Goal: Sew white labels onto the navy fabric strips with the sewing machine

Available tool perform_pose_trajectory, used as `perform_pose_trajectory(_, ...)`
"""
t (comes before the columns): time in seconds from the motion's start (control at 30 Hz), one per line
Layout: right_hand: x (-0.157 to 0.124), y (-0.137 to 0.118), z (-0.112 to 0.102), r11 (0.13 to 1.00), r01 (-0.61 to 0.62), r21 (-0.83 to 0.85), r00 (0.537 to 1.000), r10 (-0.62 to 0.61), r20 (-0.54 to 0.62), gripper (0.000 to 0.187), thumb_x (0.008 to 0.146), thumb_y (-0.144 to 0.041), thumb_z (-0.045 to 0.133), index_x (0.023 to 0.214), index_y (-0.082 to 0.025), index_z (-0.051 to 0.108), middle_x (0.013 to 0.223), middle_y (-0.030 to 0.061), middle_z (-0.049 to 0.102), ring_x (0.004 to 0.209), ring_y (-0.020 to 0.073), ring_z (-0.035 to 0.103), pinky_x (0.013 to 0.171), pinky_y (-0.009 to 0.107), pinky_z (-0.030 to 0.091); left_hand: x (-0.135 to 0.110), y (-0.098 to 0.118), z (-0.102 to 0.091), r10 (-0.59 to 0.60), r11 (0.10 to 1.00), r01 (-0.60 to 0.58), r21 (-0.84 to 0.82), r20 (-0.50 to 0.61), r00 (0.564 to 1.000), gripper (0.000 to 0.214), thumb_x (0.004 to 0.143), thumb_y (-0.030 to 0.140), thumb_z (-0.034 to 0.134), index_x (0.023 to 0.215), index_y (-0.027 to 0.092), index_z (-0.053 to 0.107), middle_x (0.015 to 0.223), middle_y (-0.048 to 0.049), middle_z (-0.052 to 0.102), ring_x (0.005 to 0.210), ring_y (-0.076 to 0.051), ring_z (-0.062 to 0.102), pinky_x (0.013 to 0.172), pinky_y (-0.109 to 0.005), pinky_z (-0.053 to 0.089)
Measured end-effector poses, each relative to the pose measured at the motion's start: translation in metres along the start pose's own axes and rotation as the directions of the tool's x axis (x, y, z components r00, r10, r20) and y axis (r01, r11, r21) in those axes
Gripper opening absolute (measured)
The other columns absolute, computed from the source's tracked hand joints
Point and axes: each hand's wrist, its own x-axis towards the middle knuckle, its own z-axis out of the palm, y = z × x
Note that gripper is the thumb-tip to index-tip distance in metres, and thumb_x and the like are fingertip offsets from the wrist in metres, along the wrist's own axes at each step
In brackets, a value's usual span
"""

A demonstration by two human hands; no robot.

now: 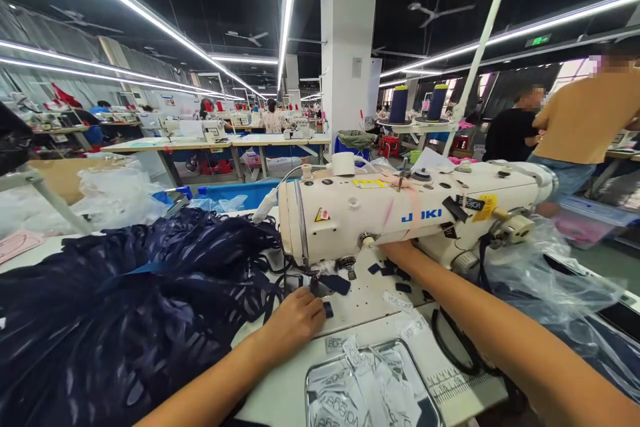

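A white Juki sewing machine [400, 210] stands across the middle of the white table [285, 387]. My left hand [293, 320] rests on the machine bed just in front of the needle, its fingers pressing a small dark navy fabric piece [334, 283]. My right arm reaches under the machine's arm, and my right hand [395, 250] is mostly hidden behind the machine body, so its fingers cannot be seen. A large heap of dark navy fabric strips [115, 320] lies to the left of my left hand.
A metal tray [320, 377] of white printed labels sits at the table's front edge. Loose labels [400, 303] lie on the bed. Two blue thread cones [399, 104] stand behind. Clear plastic bags [545, 280] lie right. Two people [580, 127] stand at the far right.
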Motion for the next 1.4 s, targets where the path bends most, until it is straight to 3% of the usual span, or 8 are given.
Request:
perform_pose_trajectory(0.33, -0.058, -0.018, -0.042, 0.959, 0.263, -0.107, 0.963, -0.268, -0.034, 0.029, 0.077, 0.002, 0.038, 0.094, -0.003, 0.062, 0.075, 0.0189, 0.061, 0.068, 0.0267, 0.058, 0.065, 0.038, 0.044, -0.011, 0.005, 0.003, 0.043, 0.989, -0.051, 0.14, 0.056, 0.998, 0.018, 0.078, 0.005, 0.045, 0.063, 0.012, 0.053, 0.06, -0.0019, 0.053, 0.055, -0.015, 0.044, 0.058, -0.031, 0.029)
perform_pose_trajectory(0.4, -0.067, -0.031, -0.049, 0.885, 0.452, -0.115, 0.875, -0.465, -0.138, 0.03, 0.079, 0.001, 0.035, 0.093, -0.003, 0.061, 0.08, 0.0204, 0.061, 0.073, 0.0264, 0.057, 0.069, 0.039, 0.043, -0.011, 0.006, 0.001, 0.041, 0.987, -0.05, 0.155, 0.065, 0.997, 0.016, 0.078, 0.006, 0.047, 0.064, 0.012, 0.053, 0.059, -0.0018, 0.054, 0.055, -0.015, 0.045, 0.058, -0.031, 0.03)
perform_pose_trajectory(0.53, -0.076, -0.063, -0.052, 0.586, 0.788, -0.187, 0.533, -0.802, -0.27, 0.031, 0.084, -0.002, 0.03, 0.096, -0.001, 0.058, 0.089, 0.021, 0.06, 0.079, 0.0254, 0.055, 0.077, 0.04, 0.041, -0.014, 0.008, -0.004, 0.011, 0.981, -0.029, 0.194, 0.093, 0.996, 0.015, 0.076, 0.006, 0.051, 0.063, 0.012, 0.053, 0.057, -0.0016, 0.053, 0.053, -0.015, 0.045, 0.058, -0.03, 0.029)
perform_pose_trajectory(0.6, -0.077, -0.075, -0.048, 0.497, 0.855, -0.148, 0.458, -0.857, -0.236, 0.028, 0.085, -0.005, 0.032, 0.095, -0.004, 0.058, 0.086, 0.016, 0.06, 0.076, 0.0229, 0.054, 0.074, 0.037, 0.041, -0.018, 0.01, -0.007, -0.014, 0.978, -0.01, 0.209, 0.115, 0.993, 0.015, 0.075, 0.005, 0.051, 0.062, 0.012, 0.052, 0.056, -0.0017, 0.053, 0.053, -0.015, 0.046, 0.058, -0.031, 0.029)
perform_pose_trajectory(0.7, -0.075, -0.082, -0.039, 0.524, 0.851, 0.043, 0.52, -0.826, -0.219, 0.024, 0.086, -0.006, 0.036, 0.097, -0.011, 0.057, 0.082, 0.0079, 0.059, 0.073, 0.0194, 0.052, 0.067, 0.031, 0.041, -0.025, 0.011, -0.009, -0.039, 0.975, 0.012, 0.223, 0.118, 0.992, 0.012, 0.075, 0.005, 0.05, 0.065, 0.011, 0.053, 0.058, -0.0018, 0.053, 0.054, -0.016, 0.046, 0.057, -0.031, 0.028)
perform_pose_trajectory(0.83, -0.074, -0.085, -0.031, 0.656, 0.658, 0.37, 0.753, -0.585, -0.301, 0.032, 0.083, -0.001, 0.037, 0.109, -0.012, 0.051, 0.084, 0.006, 0.059, 0.076, 0.0171, 0.052, 0.069, 0.027, 0.041, -0.03, 0.009, -0.01, -0.06, 0.975, 0.039, 0.219, 0.088, 0.994, 0.013, 0.076, 0.005, 0.049, 0.066, 0.011, 0.053, 0.057, -0.001, 0.053, 0.053, -0.016, 0.046, 0.056, -0.03, 0.027)
perform_pose_trajectory(0.97, -0.079, -0.1, -0.035, 0.767, 0.403, 0.499, 0.913, -0.371, -0.169, 0.009, 0.075, -0.012, 0.054, 0.085, -0.013, 0.055, 0.083, 0.0061, 0.056, 0.077, 0.0189, 0.051, 0.07, 0.03, 0.04, -0.031, 0.009, -0.009, -0.075, 0.979, 0.054, 0.195, 0.098, 0.992, 0.013, 0.075, 0.006, 0.05, 0.065, 0.012, 0.052, 0.057, -0.0009, 0.053, 0.053, -0.015, 0.046, 0.057, -0.03, 0.028)
perform_pose_trajectory(1.4, -0.075, -0.109, -0.036, 0.766, 0.281, 0.577, 0.942, -0.337, -0.012, 0.013, 0.078, -0.005, 0.049, 0.069, -0.014, 0.053, 0.082, 0.0048, 0.054, 0.075, 0.0163, 0.05, 0.07, 0.029, 0.038, -0.027, 0.011, -0.006, -0.074, 0.981, 0.078, 0.178, -0.027, 0.997, 0.023, 0.079, 0.001, 0.039, 0.062, 0.013, 0.049, 0.053, 0.0, 0.05, 0.048, -0.014, 0.043, 0.054, -0.029, 0.029)
